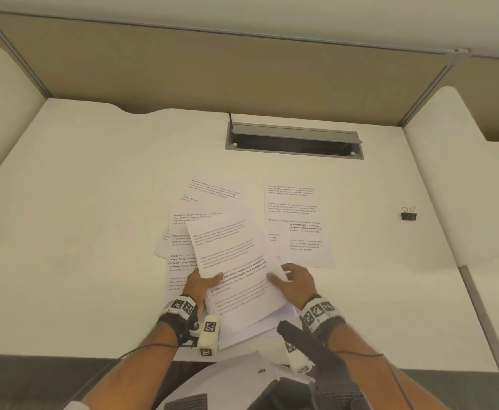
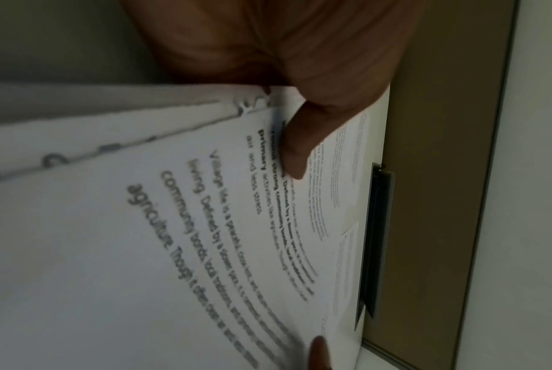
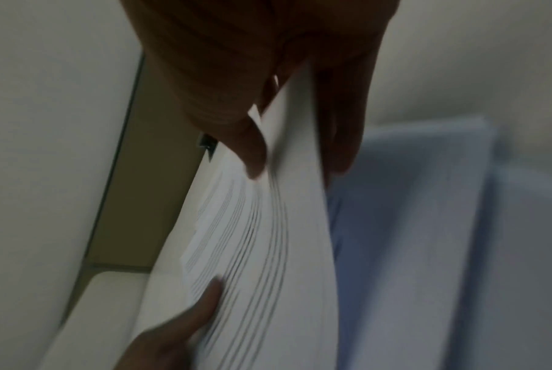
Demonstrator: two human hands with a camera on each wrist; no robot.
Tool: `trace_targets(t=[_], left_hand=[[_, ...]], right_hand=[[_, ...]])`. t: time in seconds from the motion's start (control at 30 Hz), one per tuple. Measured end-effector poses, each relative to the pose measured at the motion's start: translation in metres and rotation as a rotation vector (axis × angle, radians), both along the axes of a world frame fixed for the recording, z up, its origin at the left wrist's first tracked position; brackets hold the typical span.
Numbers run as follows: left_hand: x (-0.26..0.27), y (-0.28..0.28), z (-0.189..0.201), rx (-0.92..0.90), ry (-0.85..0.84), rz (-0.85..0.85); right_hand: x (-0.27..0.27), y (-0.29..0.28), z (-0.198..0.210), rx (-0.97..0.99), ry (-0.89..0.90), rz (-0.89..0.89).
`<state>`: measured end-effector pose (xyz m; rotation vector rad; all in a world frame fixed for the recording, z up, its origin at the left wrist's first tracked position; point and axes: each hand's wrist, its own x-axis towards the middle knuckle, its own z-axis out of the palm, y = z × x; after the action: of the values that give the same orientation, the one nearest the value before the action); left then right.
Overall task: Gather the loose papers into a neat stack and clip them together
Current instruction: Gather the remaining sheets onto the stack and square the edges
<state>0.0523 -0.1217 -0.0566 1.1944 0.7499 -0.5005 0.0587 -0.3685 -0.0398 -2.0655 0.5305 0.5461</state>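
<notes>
At a white counter [image 1: 94, 187] walled by tan partitions [image 1: 212, 69], a person's left hand [image 1: 197, 284] and right hand [image 1: 297, 284] grip a sheaf [image 1: 236, 261] of printed papers, thumbs on top and fingers [image 3: 341, 140] curled beneath, its far end lifted off the surface. More papers [image 1: 189, 229] lie fanned under and left of the sheaf; a single sheet [image 1: 297, 223] lies flat just to its right. A black binder clip [image 1: 408, 214] sits well apart near the counter's right side. Beyond the papers, a grey cable hatch [image 1: 294, 140] stands open in the counter. White neighbouring counters [image 1: 455, 187] curve away on either side.
</notes>
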Motion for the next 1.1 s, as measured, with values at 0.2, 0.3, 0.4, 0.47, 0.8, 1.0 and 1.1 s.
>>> trace_targets(t=[0.2,0.3,0.4,0.47,0.8,1.0,1.1], left_hand=[[-0.005,0.003,-0.001,0.034,-0.061,0.009],[-0.006,0.007,-0.001,0.019,-0.069,0.025],[-0.006,0.01,-0.004,0.044,-0.04,0.017],[-0.007,0.011,-0.004,0.051,-0.018,0.012],[-0.008,0.01,0.002,-0.028,0.01,0.045],[-0.008,0.008,0.01,-0.111,-0.005,0.095],[-0.006,0.008,0.016,-0.16,0.021,0.139]], right_hand=[[0.058,-0.061,0.021,-0.436,-0.055,-0.184],[0.071,-0.072,0.014,-0.583,0.096,-0.097],[0.074,-0.072,0.011,-0.626,0.103,-0.084],[0.076,-0.074,0.009,-0.568,0.089,-0.131],[0.078,-0.105,0.042,-0.182,-0.221,-0.512],[0.072,-0.126,0.081,0.138,-0.382,-0.678],[0.054,-0.107,0.088,0.372,-0.338,-0.628]])
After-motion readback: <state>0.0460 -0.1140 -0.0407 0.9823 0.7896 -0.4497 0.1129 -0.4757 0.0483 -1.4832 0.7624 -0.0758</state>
